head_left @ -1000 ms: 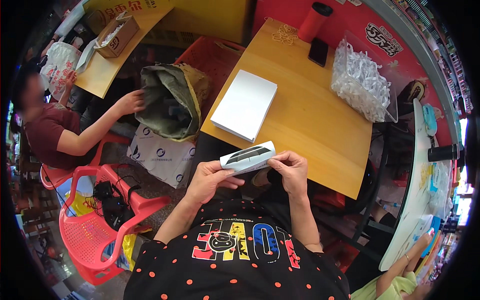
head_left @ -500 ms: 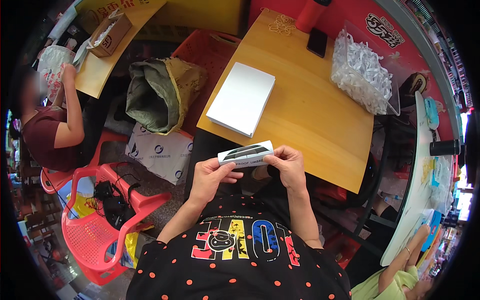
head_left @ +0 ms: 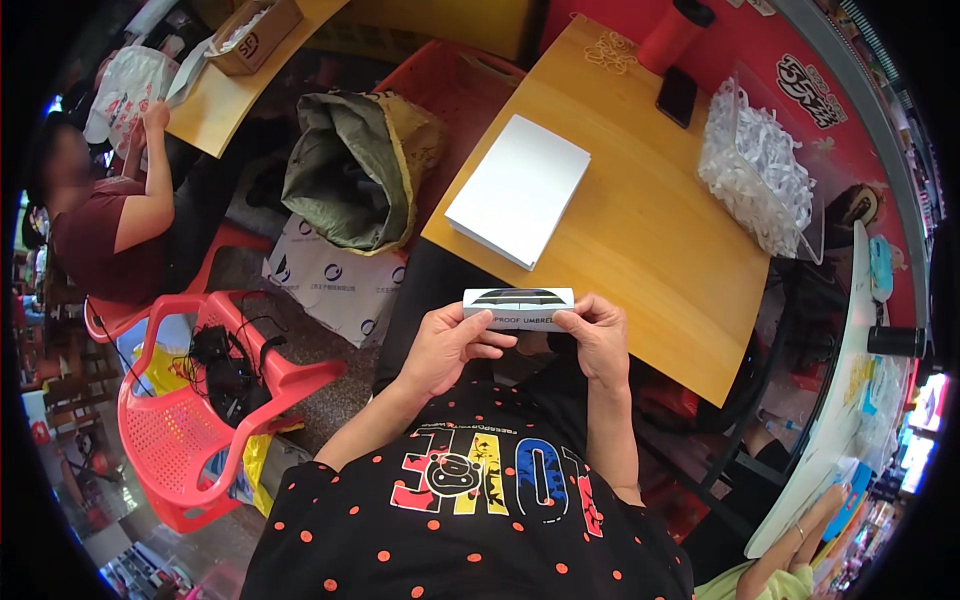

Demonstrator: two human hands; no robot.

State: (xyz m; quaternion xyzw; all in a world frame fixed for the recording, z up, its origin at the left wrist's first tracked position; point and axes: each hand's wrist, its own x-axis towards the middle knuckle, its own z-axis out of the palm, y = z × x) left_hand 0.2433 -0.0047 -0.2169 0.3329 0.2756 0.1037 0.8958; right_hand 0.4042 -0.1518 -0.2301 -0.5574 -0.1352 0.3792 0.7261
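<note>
In front of my chest I hold a narrow white printed paper piece with a dark arched umbrella canopy pictured on it. It looks folded or box-shaped; which of the two I cannot tell. My left hand pinches its left end between thumb and fingers, the lower fingers curled beneath. At the other end, the thumb and fingers of my right hand grip it. Just beyond, a thick stack of white sheets lies on the wooden table, apart from both hands.
At the table's right stands a clear bin of paper strips. A phone, red bottle and rubber bands lie farther back. Left are an open woven sack and red chair. Two other people sit nearby, left and right.
The view has shifted, so the surroundings appear farther right. The paper piece has levelled out from a slight tilt, both hands still gripping its ends. The person at left has raised the white bag slightly.
</note>
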